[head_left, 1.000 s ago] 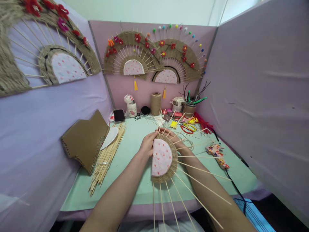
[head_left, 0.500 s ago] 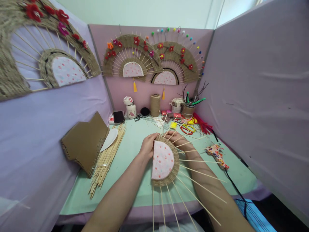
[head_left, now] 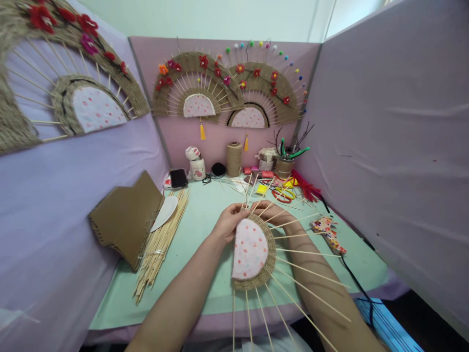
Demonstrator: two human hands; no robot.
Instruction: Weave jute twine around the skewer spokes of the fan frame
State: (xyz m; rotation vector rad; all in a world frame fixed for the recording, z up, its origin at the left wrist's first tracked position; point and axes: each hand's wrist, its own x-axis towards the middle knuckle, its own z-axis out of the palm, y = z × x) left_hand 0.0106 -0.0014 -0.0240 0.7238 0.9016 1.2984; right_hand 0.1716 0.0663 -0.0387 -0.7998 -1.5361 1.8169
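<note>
A half-round fan stands turned on its side, with white dotted fabric at its centre, a band of twine round the curve and thin wooden sticks fanning out to the right and downward. My left hand is closed on its upper corner, thumb on the front face. Just right of that corner, my right hand sits behind the upper sticks. Its fingers are bent close to the twine band, and what they pinch is partly hidden by the sticks.
Left lie cut brown cardboard, a white half-disc and bundled sticks. At the back stand a twine spool, a jar and a pot of pliers. Scissors and a corded, flower-patterned glue gun lie right. Finished fans hang behind.
The fan has shifted slightly right and down, tilting a little. My left thumb has slid further over its upper corner, and my right hand has moved slightly right with it.
</note>
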